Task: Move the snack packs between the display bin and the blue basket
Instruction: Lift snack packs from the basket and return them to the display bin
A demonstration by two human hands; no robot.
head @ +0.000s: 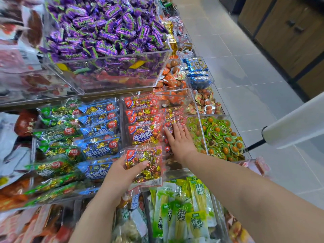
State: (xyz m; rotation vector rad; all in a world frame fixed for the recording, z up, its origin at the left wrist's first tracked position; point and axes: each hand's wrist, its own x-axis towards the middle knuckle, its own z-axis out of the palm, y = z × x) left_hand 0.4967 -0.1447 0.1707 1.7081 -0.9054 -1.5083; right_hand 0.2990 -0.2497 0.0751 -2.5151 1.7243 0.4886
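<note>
The left hand's thumb lies across the face of a red beef-cube pack, with the other fingers hidden beneath it, so the left hand grasps the pack from its left side. The pack hangs over the front edge of the clear display bin, tilted a little toward the camera.

The right hand's fingers are straight and spread. They lie flat on smaller red packs along the bin's right wall and grasp nothing. The right hand seems to be steadying or pushing that stock.

The held pack looks light. It is thin, glossy film around loose foil-wrapped cubes, so it should be soft, crinkly and rather slippery, and its contents may shift as it tilts. A thumb-over, fingers-under hold across the filled middle looks safest. The flat sealed edge would also serve, though the pack would then sag.

The stacked red packs fill the left of the compartment, up to the back wall. Blue beef-cube packs sit beyond the left divider, and green egg packs beyond the right one. The blue basket is not in view.
</note>
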